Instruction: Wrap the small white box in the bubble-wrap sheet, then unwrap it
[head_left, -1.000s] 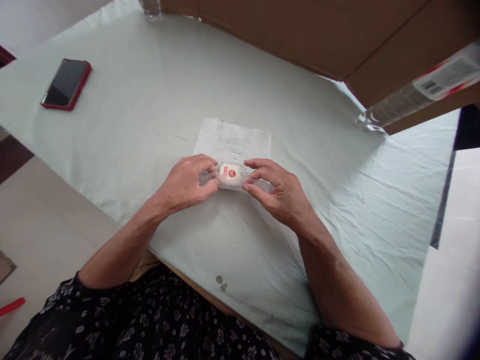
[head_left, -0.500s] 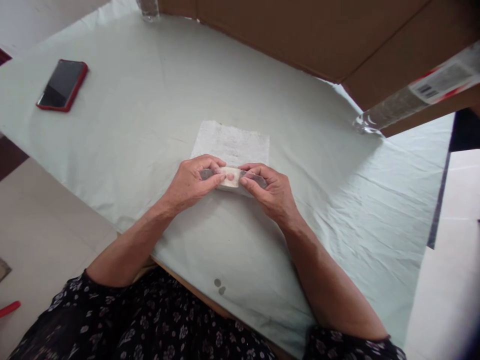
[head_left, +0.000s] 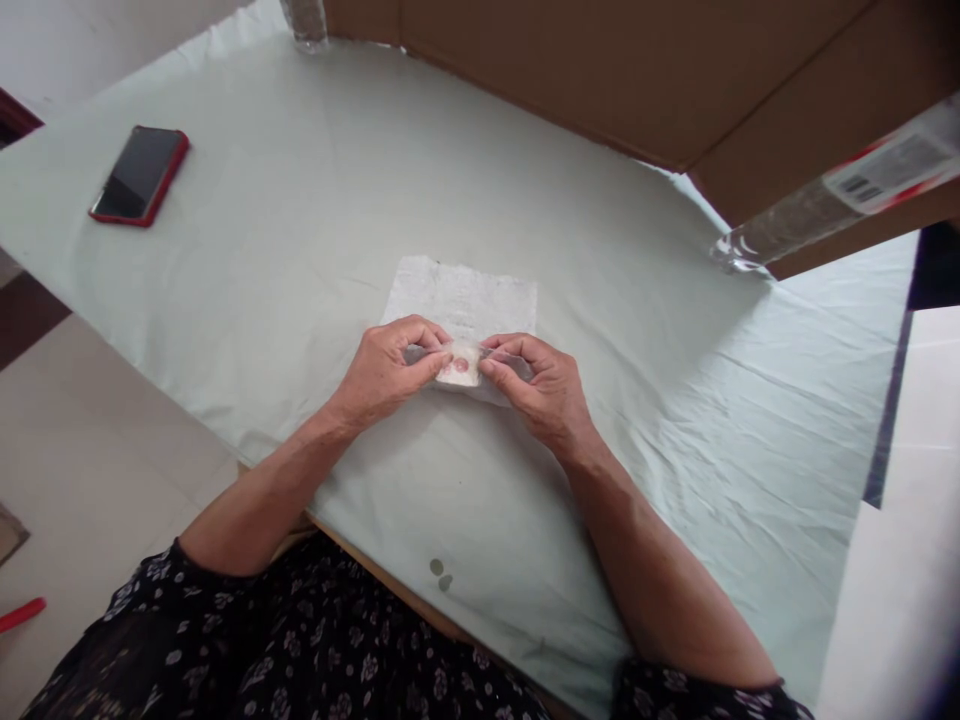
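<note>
Both of my hands meet over a white sheet, paper or thin cloth, lying on the table. Between them is a small cream-white packet with pinkish round marks and thin greyish, see-through-looking ends; its exact kind I cannot make out. My left hand pinches the left end between thumb and fingers. At the right end, my right hand pinches in the same way. The fingers hide much of both ends, and the sheet's near part shows beneath the packet.
A phone in a red case lies at the far left of the pale green tablecloth. A large cardboard box with clear tape stands at the back right. Two small round dark spots show near the front edge.
The packet's middle looks tipped and its near edge sits slightly lower, while both hands keep their pinch at its ends. The whole view has shifted slightly.
</note>
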